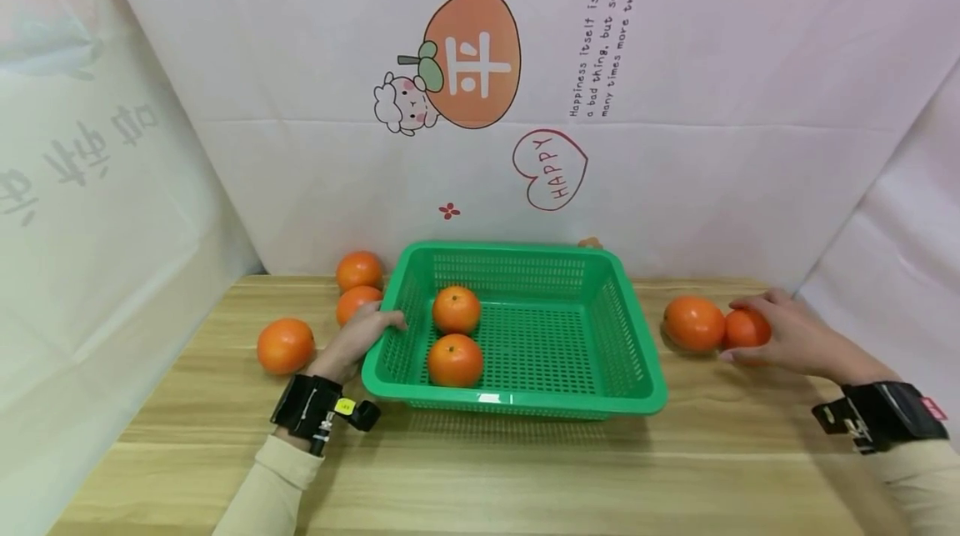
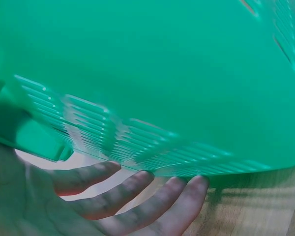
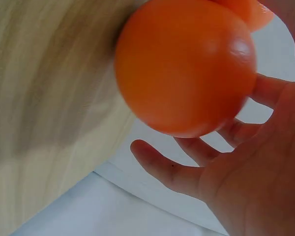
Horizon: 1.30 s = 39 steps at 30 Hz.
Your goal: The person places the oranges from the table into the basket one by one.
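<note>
A green plastic basket (image 1: 517, 399) with slotted walls stands in the middle of the table, two oranges (image 1: 456, 310) inside its left part. My left hand (image 1: 358, 341) holds the basket's left rim, thumb over the edge; in the left wrist view its fingers (image 2: 160, 201) lie against the outer wall. At the right, my right hand (image 1: 798, 338) has its fingers and thumb around an orange (image 3: 187, 69) that rests on the table. Beside that fruit, on its left, sits another orange (image 1: 694, 324), close against it.
Left of the basket lie three more oranges: one at the back (image 1: 359, 271), one by the left hand (image 1: 357, 303) and one nearer the front (image 1: 286, 346). The wooden table (image 1: 480, 478) ends at a printed white cloth (image 1: 315, 169) behind.
</note>
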{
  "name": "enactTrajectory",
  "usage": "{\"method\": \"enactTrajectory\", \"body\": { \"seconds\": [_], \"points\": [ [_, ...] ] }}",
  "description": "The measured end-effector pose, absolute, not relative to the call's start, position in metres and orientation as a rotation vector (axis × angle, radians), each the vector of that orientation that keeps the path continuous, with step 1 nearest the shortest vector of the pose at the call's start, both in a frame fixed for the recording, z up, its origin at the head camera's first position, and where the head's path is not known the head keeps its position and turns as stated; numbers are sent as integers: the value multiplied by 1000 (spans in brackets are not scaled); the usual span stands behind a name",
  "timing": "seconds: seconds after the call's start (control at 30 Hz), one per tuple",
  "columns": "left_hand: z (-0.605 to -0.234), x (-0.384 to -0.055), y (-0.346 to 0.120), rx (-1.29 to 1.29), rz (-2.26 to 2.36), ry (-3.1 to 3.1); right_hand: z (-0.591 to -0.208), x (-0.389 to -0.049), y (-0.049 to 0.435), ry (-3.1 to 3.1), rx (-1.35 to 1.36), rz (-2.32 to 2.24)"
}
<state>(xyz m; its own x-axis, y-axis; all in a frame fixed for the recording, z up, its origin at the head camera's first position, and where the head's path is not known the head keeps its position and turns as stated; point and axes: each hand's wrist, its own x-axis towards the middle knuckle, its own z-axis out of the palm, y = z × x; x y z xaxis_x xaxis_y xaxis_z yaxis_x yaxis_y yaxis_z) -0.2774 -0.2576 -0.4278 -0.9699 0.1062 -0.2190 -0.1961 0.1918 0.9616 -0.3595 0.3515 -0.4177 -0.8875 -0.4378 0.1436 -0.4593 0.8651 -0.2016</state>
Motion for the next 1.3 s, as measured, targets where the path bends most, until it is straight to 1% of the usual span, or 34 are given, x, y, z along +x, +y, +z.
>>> {"method": "enactTrajectory", "body": {
  "seconds": [0.37, 0.57, 0.73, 0.93, 1.3],
  "points": [
    [-425, -277, -258, -67, 1853, 2227, -428, -367, 351, -2957, 675, 424],
    [-424, -279, -259, -52, 1851, 2248, -432, -371, 347, -3004, 553, 583],
    [-423, -279, -259, -46, 1858, 2256, -430, -371, 344, -3014, 501, 610],
    [-425, -278, -259, -69, 1853, 2241, -432, -368, 345, -3009, 487, 600],
    [-427, -277, -259, -59, 1863, 2213, -438, -369, 350, -2980, 543, 544]
  ]
}}
